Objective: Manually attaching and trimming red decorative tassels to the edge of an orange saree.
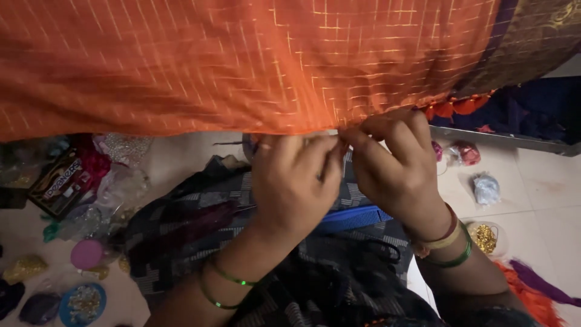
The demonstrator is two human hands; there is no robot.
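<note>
Both hands pinch the lower edge of the orange cloth (242, 60): the left hand (293, 184) has its fingers curled tight on the hem, and the right hand (396, 163) closes thumb and forefinger on the same hem just beside it, the fingertips of the two hands almost touching. The cloth, checked with thin gold lines, hangs across the whole upper part of the view, so its edge lies right in the grip and the rest spreads above and to both sides of the hands. Two thin green bangles (227, 284) ring the left wrist; the right wrist carries three bangles (451, 239), red, gold and green. Below the hands a blue comb (354, 218) lies on a dark patterned fabric (181, 224) over the lap. Left of the hands, on the floor, a blue round lid (83, 304) holds gold beads, with a pink round lid (86, 254) just above it and a flat dark box (60, 181) further up. Right of the hands a small clear dish (485, 237) holds gold bits, and beyond it lie a pale plastic packet (486, 189) and a pink packet (466, 152). Orange tassels (454, 108) hang from the cloth's edge above the right hand.
</note>
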